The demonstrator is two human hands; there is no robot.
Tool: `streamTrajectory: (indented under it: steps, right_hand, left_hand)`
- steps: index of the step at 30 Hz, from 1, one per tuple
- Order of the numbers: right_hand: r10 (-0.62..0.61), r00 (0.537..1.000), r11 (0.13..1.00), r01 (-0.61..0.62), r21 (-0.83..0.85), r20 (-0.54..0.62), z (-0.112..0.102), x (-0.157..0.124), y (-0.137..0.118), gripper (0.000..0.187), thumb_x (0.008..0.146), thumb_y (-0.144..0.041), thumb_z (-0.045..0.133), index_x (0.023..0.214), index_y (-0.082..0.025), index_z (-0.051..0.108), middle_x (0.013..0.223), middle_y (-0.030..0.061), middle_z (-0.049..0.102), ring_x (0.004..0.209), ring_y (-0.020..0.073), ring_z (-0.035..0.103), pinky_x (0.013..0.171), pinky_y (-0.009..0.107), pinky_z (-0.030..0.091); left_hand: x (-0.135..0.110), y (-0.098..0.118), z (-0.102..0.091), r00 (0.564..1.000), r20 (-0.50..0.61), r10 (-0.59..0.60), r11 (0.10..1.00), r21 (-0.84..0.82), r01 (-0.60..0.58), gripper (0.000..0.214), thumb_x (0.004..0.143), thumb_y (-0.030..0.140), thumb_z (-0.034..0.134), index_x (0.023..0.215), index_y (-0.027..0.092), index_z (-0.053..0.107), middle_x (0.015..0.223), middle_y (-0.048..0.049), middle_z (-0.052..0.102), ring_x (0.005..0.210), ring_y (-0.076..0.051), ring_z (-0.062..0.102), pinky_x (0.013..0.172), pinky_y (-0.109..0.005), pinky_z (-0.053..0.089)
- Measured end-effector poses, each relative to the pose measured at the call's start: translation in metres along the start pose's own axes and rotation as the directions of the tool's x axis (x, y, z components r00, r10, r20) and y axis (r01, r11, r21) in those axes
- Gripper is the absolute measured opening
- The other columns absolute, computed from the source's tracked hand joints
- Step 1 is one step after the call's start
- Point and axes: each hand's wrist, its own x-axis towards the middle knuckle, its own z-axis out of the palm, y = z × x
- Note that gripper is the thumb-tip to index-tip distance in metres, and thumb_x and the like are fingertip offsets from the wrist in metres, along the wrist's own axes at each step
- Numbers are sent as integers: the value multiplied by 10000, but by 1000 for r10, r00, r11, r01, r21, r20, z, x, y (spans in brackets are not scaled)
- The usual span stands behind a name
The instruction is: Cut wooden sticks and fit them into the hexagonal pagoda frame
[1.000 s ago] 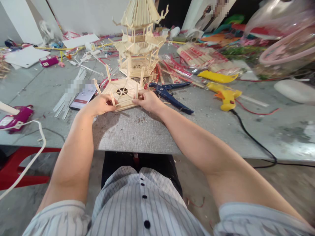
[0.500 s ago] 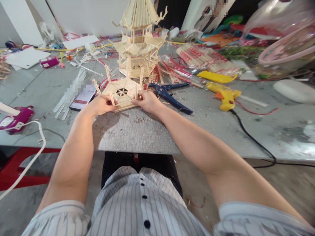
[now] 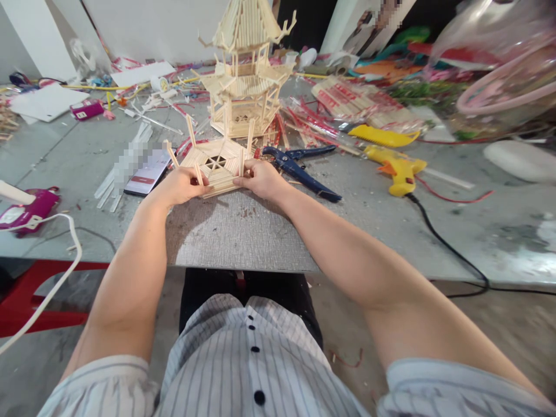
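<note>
Grey and littered, the counter is carrying a phone at left, beside which the left hand is gripping the near-left post of a six-sided stick base. That base is sitting between both hands, in front of a stick tower, while the right hand is pinching the near-right post. Farther right, blue cutters and a yellow glue gun are lying.
</note>
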Motion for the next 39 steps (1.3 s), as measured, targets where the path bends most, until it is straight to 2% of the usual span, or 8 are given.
streamTrajectory:
  steps: [9, 16, 27, 29, 33, 36, 39]
  right_hand:
    - [-3, 1000, 999, 3, -32, -7, 0, 0, -1, 75, 707, -199, 649, 713, -168, 581, 732, 1, 573, 725, 151, 533, 754, 313, 414]
    - [-10, 1000, 999, 9, -49, -5, 0, 0, 1, 79, 705, -207, 653, 721, -166, 587, 748, 9, 579, 735, 151, 528, 754, 312, 410]
    - [5, 1000, 999, -6, -35, -6, -1, -2, -2, 74, 693, -188, 643, 725, -177, 577, 708, 1, 563, 714, 153, 544, 717, 310, 442]
    - [32, 999, 999, -32, 10, -6, -2, -2, -2, 96, 694, -151, 601, 784, -182, 589, 677, -8, 557, 646, 139, 536, 640, 290, 451]
    - [131, 991, 972, -132, 194, 20, -6, -4, -7, 258, 670, -77, 523, 894, -190, 582, 597, -38, 530, 482, 106, 492, 464, 240, 406]
    - [179, 983, 932, -181, 313, 33, -8, -5, -11, 256, 657, -46, 499, 861, -186, 564, 612, -33, 554, 456, 96, 508, 422, 228, 385]
    - [211, 977, 905, -202, 373, 18, -8, -5, -12, 198, 700, -63, 501, 851, -177, 559, 637, -25, 575, 461, 89, 529, 420, 222, 382]
  left_hand:
    - [-1, 4, 2, 999, -44, -22, 999, 26, 24, 162, 677, 319, 647, 725, 165, 629, 623, 20, 561, 599, -115, 501, 637, -285, 377]
    - [1, 0, 3, 999, -43, -24, 1000, 13, 25, 208, 660, 360, 658, 729, 166, 631, 633, 17, 576, 592, -111, 490, 623, -279, 377]
    - [0, 0, 2, 1000, -28, -9, 1000, 16, 9, 188, 666, 346, 674, 719, 170, 636, 636, 19, 588, 631, -126, 527, 668, -294, 403]
    - [1, 1, 1, 999, -32, -20, 999, 28, 21, 211, 672, 373, 672, 717, 171, 631, 626, 18, 587, 623, -126, 519, 664, -294, 398]
    - [1, 2, 2, 999, -45, -17, 999, 38, 19, 224, 677, 379, 677, 711, 163, 628, 623, 13, 580, 642, -138, 530, 685, -303, 405]
    - [2, 2, 5, 997, -74, 3, 999, 39, 0, 179, 691, 329, 666, 704, 153, 637, 645, 1, 591, 662, -144, 544, 712, -310, 420]
    - [4, 2, 9, 993, -110, 38, 998, 50, -32, 165, 711, 315, 637, 673, 155, 641, 620, 0, 581, 674, -149, 553, 719, -304, 430]
